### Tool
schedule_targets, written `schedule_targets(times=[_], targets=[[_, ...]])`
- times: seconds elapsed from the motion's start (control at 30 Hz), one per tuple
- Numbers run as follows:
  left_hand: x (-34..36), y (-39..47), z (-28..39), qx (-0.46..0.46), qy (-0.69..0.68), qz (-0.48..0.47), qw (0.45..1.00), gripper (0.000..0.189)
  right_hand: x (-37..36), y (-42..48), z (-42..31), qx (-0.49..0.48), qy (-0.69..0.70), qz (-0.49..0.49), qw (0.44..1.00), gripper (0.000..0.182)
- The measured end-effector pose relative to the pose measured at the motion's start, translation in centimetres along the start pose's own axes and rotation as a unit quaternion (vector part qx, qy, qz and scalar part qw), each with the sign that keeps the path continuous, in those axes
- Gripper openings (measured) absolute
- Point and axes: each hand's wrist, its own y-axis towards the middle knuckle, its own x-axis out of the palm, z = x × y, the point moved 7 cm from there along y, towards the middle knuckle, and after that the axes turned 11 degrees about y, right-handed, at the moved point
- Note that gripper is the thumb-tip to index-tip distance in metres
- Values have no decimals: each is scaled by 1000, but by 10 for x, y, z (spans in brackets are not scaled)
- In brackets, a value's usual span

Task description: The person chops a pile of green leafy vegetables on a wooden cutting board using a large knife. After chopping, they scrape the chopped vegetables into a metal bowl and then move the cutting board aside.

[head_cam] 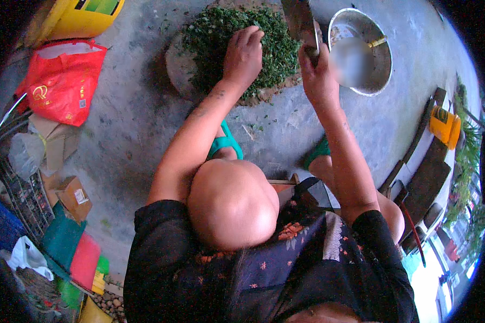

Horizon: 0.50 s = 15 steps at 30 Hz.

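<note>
A heap of finely chopped green leaves [210, 44] covers most of a round chopping block [180, 66] on the floor in front of me. My left hand [244, 54] is over the heap, its fingers bent together; whether any leaves are between them is hidden. In my right hand [318, 74] is the handle of a cleaver. The cleaver's broad dark blade [298, 18] points away from me, above the right side of the heap, and its far end is cut off by the picture's top edge.
To the right of the block stands a metal basin [389, 60], partly blurred, with a yellowish piece [378, 41] inside. At left are a red bag [66, 84], a yellow container [85, 24] and a cardboard box [74, 198]. An orange-yellow container [444, 125] stands far right. Leaf scraps lie on the concrete floor [129, 133].
</note>
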Motion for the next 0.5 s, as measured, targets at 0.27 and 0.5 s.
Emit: schedule_targets(times=[0.27,0.5], targets=[[-19,5,9,-16,-9,24,1000,43,55,-3,72,62,-142,-151,976,23],[-59,-27,-74,-185,49,91,977,62,18,2,-40,-73,59,-11,996,25]])
